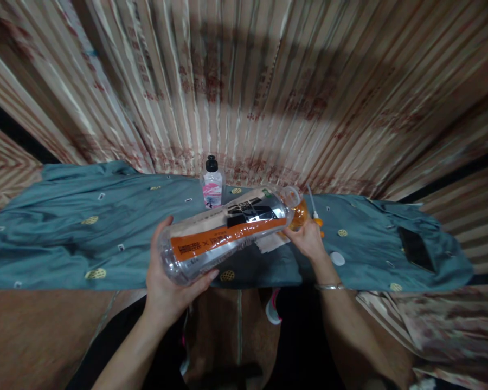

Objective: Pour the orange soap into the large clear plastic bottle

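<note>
A large clear plastic bottle (pixel 228 230) with an orange, white and black label is held tilted, its mouth up and to the right. My left hand (pixel 168 290) is wrapped around its base. At the bottle's neck, my right hand (pixel 308 238) is closed around a small amber container (pixel 300 215), partly hidden by the fingers. The clear bottle's mouth overlaps this container; whether they touch I cannot tell. Just behind my right hand are a thin white tube (pixel 312 200) and an orange piece (pixel 318 222). A white paper piece (pixel 271 242) lies under the clear bottle's neck.
A small bottle with a black cap and pink label (pixel 212 187) stands at the back of the teal cloth (pixel 61 233). A white round lid (pixel 337 259) and a dark phone (pixel 416 249) lie to the right. Striped curtains (pixel 244 97) hang behind.
</note>
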`<move>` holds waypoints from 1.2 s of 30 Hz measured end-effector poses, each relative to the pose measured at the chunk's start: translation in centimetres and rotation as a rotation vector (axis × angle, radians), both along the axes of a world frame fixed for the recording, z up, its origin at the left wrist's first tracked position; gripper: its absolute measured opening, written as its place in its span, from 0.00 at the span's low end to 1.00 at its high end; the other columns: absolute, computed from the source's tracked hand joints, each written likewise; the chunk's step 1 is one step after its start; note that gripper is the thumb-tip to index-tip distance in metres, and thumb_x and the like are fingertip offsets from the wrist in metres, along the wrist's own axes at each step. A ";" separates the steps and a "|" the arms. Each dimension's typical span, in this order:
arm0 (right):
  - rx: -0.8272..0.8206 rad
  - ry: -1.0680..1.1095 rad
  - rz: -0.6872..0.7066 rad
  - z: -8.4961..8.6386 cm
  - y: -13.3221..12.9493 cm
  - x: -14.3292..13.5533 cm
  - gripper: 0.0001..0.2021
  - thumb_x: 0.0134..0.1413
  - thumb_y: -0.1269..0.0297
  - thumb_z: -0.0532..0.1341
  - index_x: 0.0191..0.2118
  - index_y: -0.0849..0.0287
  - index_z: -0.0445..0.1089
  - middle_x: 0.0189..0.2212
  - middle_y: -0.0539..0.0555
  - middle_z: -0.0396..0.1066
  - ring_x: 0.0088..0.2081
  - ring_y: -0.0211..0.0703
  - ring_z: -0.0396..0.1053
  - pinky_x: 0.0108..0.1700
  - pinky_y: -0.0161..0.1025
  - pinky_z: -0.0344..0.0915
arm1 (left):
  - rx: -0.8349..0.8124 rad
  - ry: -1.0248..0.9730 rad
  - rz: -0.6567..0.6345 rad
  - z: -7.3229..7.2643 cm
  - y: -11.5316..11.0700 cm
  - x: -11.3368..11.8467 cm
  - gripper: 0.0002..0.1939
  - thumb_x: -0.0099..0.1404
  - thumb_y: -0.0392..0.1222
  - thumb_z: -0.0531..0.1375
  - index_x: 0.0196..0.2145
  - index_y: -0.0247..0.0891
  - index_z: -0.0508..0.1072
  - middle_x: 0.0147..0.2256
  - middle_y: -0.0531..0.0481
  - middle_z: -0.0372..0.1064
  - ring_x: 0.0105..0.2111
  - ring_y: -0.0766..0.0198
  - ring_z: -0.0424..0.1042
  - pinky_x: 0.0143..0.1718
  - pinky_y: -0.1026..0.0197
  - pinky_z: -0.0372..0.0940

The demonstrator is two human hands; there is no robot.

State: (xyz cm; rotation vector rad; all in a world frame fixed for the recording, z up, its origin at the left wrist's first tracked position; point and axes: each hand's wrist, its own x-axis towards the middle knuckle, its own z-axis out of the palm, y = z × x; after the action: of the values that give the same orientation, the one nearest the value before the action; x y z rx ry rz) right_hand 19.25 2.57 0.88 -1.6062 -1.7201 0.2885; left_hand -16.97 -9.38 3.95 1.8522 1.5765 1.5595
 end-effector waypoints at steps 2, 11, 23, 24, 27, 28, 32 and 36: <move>0.006 0.002 -0.002 -0.1 0.0 0.1 0.39 0.54 0.30 0.67 0.58 0.59 0.75 0.47 0.67 0.86 0.50 0.70 0.85 0.52 0.61 0.81 | -0.039 -0.039 0.006 0.3 0.0 0.4 0.58 0.51 0.55 0.81 0.73 0.43 0.63 0.57 0.41 0.80 0.50 0.43 0.85 0.52 0.39 0.84; -0.014 0.017 -0.011 0.1 0.3 0.1 0.35 0.54 0.32 0.70 0.57 0.55 0.75 0.46 0.64 0.86 0.49 0.69 0.84 0.51 0.59 0.81 | -0.110 -0.253 0.076 1.2 0.1 2.8 0.59 0.46 0.61 0.81 0.70 0.41 0.64 0.52 0.40 0.81 0.49 0.43 0.85 0.58 0.37 0.80; -0.021 0.024 0.029 0.0 0.7 0.2 0.37 0.54 0.41 0.73 0.62 0.61 0.74 0.50 0.67 0.86 0.51 0.68 0.86 0.53 0.58 0.81 | -0.185 -0.366 0.029 1.6 0.1 3.5 0.63 0.43 0.59 0.82 0.69 0.38 0.61 0.52 0.37 0.81 0.51 0.40 0.85 0.59 0.36 0.79; -0.019 0.028 0.030 0.0 0.7 0.3 0.36 0.54 0.42 0.74 0.62 0.60 0.74 0.50 0.66 0.87 0.52 0.67 0.86 0.53 0.57 0.81 | -0.168 -0.376 0.040 1.7 0.2 3.7 0.62 0.43 0.60 0.82 0.69 0.39 0.62 0.51 0.38 0.81 0.50 0.41 0.86 0.58 0.37 0.80; -0.018 0.040 0.047 0.1 0.7 0.3 0.36 0.54 0.42 0.74 0.63 0.58 0.74 0.51 0.65 0.87 0.52 0.66 0.86 0.53 0.57 0.82 | -0.147 -0.389 0.051 1.7 0.3 3.8 0.62 0.42 0.63 0.81 0.68 0.42 0.62 0.51 0.40 0.82 0.51 0.41 0.86 0.59 0.36 0.79; -0.016 0.043 0.056 0.1 0.8 0.3 0.36 0.55 0.42 0.74 0.63 0.58 0.74 0.51 0.65 0.87 0.52 0.66 0.86 0.53 0.56 0.82 | -0.153 -0.384 0.044 1.6 0.4 3.7 0.62 0.43 0.62 0.81 0.68 0.42 0.62 0.52 0.40 0.82 0.51 0.42 0.85 0.59 0.36 0.79; -0.015 0.027 0.045 0.0 0.8 0.4 0.35 0.55 0.40 0.72 0.61 0.58 0.75 0.50 0.65 0.87 0.52 0.68 0.85 0.52 0.58 0.81 | -0.190 -0.352 0.000 1.4 0.5 2.9 0.58 0.45 0.55 0.82 0.68 0.41 0.62 0.52 0.40 0.82 0.51 0.43 0.86 0.60 0.38 0.79; -0.019 0.035 0.043 -0.1 0.8 0.4 0.35 0.54 0.38 0.71 0.59 0.58 0.76 0.49 0.64 0.87 0.52 0.68 0.85 0.53 0.58 0.81 | -0.167 -0.362 0.012 1.1 0.8 2.8 0.57 0.46 0.55 0.81 0.68 0.41 0.62 0.52 0.39 0.82 0.52 0.41 0.86 0.60 0.36 0.79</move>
State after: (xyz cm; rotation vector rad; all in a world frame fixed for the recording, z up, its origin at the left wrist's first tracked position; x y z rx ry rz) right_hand 19.67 3.41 0.76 -1.5704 -1.7324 0.3533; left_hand -14.21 -8.60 5.08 1.3827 1.4990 1.6032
